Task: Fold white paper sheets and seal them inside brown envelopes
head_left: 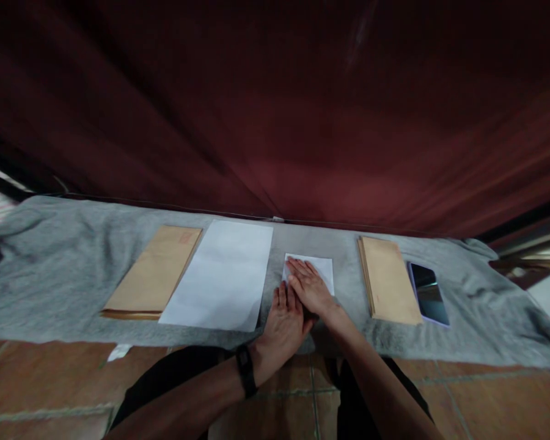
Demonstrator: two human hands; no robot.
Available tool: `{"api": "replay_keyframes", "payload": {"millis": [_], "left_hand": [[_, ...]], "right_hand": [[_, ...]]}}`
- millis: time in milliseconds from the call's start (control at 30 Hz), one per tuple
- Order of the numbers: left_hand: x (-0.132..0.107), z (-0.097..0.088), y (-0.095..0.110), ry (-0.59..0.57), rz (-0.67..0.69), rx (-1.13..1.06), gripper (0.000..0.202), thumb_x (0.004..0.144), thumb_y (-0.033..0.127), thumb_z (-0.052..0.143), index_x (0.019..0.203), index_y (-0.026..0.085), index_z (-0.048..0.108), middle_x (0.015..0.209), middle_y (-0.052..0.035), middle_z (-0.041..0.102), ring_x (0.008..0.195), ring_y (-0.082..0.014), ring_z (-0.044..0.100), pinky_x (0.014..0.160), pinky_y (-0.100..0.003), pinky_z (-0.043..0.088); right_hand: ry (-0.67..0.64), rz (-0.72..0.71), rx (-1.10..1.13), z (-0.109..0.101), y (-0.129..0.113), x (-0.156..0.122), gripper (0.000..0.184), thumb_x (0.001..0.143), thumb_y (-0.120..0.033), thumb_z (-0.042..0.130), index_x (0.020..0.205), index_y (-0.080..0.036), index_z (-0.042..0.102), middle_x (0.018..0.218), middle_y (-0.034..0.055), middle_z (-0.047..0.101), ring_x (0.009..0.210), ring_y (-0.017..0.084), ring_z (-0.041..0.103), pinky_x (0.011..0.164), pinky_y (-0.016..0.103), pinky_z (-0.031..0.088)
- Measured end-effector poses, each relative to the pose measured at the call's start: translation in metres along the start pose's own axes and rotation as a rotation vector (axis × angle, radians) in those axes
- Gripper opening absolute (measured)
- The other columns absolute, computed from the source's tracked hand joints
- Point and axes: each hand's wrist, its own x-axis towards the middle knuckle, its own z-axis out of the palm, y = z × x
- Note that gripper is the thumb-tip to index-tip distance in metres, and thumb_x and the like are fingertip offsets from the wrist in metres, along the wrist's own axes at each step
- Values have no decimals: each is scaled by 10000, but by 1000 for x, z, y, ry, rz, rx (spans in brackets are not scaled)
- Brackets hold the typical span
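Observation:
A small white folded sheet of paper (323, 269) lies on the grey cloth in front of me. My right hand (309, 286) rests flat on it, fingers stretched toward the upper left. Just below and to the left, my left hand (284, 321) lies flat with its fingertips at the paper's lower left corner, partly under the right hand. Both hands are open and grip nothing. The paper's lower left part is hidden under my hands. To the left lies a larger stack of white paper (222, 275).
Brown envelopes (153, 269) lie in a stack at the far left, and a smaller stack of brown envelopes (389, 278) sits on the right beside a phone (429, 293). The grey cloth (73, 256) borders a dark red curtain (275, 122). Below are floor tiles (50, 379) with a white scrap (119, 352).

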Motion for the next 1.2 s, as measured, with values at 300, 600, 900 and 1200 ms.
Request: {"api": "replay_keyframes", "payload": {"millis": [300, 600, 900, 1200], "left_hand": [[-1, 9, -2, 65, 3, 32, 743, 935, 475, 540, 1452, -46, 419, 1464, -334, 462, 1394, -407, 441, 1131, -545, 340], [4, 7, -3, 4, 9, 52, 586, 985, 375, 456, 1370, -64, 500, 1428, -352, 488, 1370, -408, 471, 1101, -560, 367], [21, -9, -10, 67, 92, 22, 461, 1011, 311, 399, 1337, 22, 553, 1403, -233, 569, 1352, -315, 503, 1159, -490, 335], [26, 12, 6, 28, 334, -94, 606, 1032, 497, 338, 1515, 135, 387, 1610, -108, 358, 1513, -249, 265, 1239, -475, 205]], "right_hand": [[111, 130, -137, 12, 8, -6, 596, 1055, -436, 292, 1553, -111, 334, 1613, 135, 320, 1518, 227, 256, 1247, 464, 216], [283, 199, -164, 21, 32, -34, 622, 1033, -433, 394, 1566, -128, 293, 1625, 185, 282, 1506, 317, 273, 1193, 566, 276], [198, 205, -81, 6, 60, -59, 592, 1020, -384, 388, 1556, -141, 329, 1635, 141, 284, 1523, 278, 235, 1230, 538, 238], [52, 158, 102, -19, 94, -72, 645, 917, -325, 537, 1536, -215, 391, 1625, 112, 323, 1509, 243, 281, 1240, 484, 260]]}}
